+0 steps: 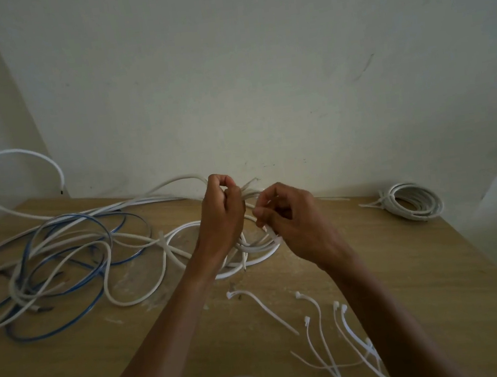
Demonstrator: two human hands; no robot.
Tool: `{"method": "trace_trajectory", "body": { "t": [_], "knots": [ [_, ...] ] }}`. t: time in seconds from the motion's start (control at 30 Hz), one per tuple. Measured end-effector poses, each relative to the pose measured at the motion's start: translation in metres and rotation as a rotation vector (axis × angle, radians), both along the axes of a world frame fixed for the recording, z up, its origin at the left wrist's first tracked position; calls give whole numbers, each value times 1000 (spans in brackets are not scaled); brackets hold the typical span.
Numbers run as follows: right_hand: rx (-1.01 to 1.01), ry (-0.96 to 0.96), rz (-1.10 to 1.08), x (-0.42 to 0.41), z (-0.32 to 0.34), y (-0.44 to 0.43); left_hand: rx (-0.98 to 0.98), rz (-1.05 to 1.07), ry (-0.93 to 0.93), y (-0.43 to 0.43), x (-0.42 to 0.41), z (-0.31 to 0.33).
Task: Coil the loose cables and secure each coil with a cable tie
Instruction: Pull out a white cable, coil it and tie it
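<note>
Two bare hands meet above the light wooden bench (404, 263): fingers of the left hand (223, 219) curl round strands of a half-wound white cable coil (249, 264), fingers of the right hand (294, 223) apparently pinch a thin white plastic cable tie (272, 232) against it, and a tied white coil (413, 203) rests far right.

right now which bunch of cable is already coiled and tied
The small coil at far right, bound with ties; the blue-and-white tangle at left lies loose.
</note>
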State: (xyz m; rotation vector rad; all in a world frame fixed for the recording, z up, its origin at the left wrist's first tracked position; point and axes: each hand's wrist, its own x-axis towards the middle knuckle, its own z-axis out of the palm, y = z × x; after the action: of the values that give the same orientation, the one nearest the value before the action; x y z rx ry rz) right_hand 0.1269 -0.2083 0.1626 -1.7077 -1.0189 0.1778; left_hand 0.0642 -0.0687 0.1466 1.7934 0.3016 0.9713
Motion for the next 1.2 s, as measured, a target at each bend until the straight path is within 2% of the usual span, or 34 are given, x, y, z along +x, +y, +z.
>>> {"method": "trace_trajectory", "body": {
  "t": [0.1, 0.33, 0.37, 0.5, 0.63, 0.73, 0.93, 1.03, 1.2],
  "knots": [
    [-58, -24, 40, -2, 1, -1, -4, 14, -7, 1, 0, 1],
    [-40, 112, -5, -4, -1, 1, -64, -8, -7, 0, 1, 0],
    [-33, 68, -48, -8, -4, 4, -79, -9, -10, -1, 2, 0],
    [20, -319, -271, -17, -14, 12, -80, 17, -12, -3, 4, -2],
    [190, -365, -335, -16, -18, 15, -103, 43, -33, -3, 3, -2],
    [229, -500, -429, -11, -28, 18, -122, 63, -50, -10, 0, 1],
    [288, -755, -439, -5, -37, 19, -429, -140, 64, -13, 1, 5],
    [316, -798, -402, -6, -38, 19, -601, -285, 89, -12, -1, 13],
    [353, -756, -376, -5, -37, 20, -965, -413, 85, -3, 1, 16]
  ]
}}
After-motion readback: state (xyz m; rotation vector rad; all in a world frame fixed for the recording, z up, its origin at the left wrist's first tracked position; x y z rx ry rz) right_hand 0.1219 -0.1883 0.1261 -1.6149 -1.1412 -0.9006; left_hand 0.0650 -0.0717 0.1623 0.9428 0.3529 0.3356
